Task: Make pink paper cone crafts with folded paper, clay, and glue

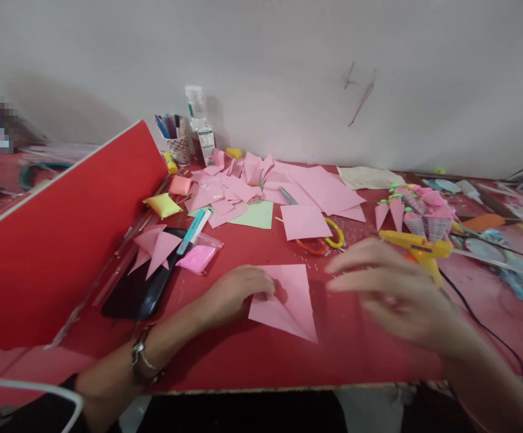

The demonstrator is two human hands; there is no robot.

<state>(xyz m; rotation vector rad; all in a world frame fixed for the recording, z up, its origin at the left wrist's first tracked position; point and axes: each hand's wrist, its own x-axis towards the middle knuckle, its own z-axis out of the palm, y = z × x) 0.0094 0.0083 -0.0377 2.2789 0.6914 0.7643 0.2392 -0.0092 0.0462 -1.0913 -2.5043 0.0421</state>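
Observation:
A square sheet of pink paper (pixel 290 300) lies in front of me, its lower part creased or curled toward the corner. Bent fingers of my left hand (pixel 234 296) close on its left side. My right hand (pixel 396 294), smeared by motion, is raised to the right of the sheet, its fingers apart with nothing seen between them. Just beyond that hand lies a yellow glue gun (pixel 417 243), partly covered by it. A smaller pink square (pixel 306 222) rests over scissors with red and yellow handles (pixel 334 233).
Pink cut-outs (pixel 157 246) lie on a dark phone (pixel 139 294), near a teal cutter (pixel 193 231). Small decorated cones (pixel 417 213) cluster at the right. A red board (pixel 76 240) stands at the left. A bottle (pixel 202 132) and pen cup (pixel 177 147) are behind.

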